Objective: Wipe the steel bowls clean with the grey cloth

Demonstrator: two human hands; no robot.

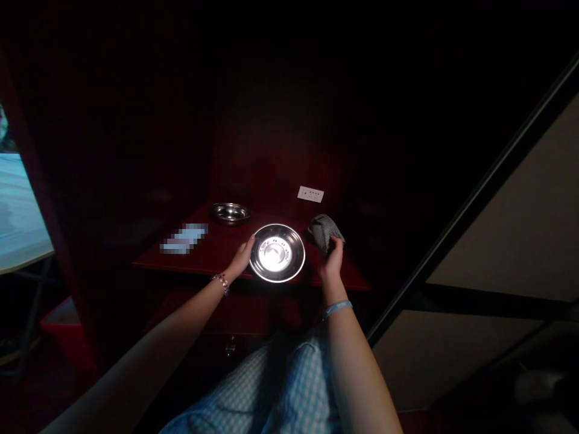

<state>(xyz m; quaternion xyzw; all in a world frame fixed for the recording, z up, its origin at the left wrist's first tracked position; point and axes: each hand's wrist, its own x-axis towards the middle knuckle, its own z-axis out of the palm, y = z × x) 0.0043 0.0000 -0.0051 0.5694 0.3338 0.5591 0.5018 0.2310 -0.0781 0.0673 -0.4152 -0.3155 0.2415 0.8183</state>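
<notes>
A shiny round metal plate [293,265] with a raised rim is tilted toward me above the front edge of a dark red shelf. Its left rim is gripped by my left hand [240,260], thumb on top and the other fingers hidden beneath. To the plate's right, my right hand [333,260] is closed on a grey cloth [324,231], which is bunched up and apart from the plate. Behind and to the left, a second metal dish [230,213] rests on the shelf.
The dark red shelf [212,253] holds a blurred-out pale item [184,239] at its left. A white power socket [310,194] sits on the back wall. Below the shelf is a drawer with a metal lock or handle [230,345]. A red bin [67,331] stands lower left.
</notes>
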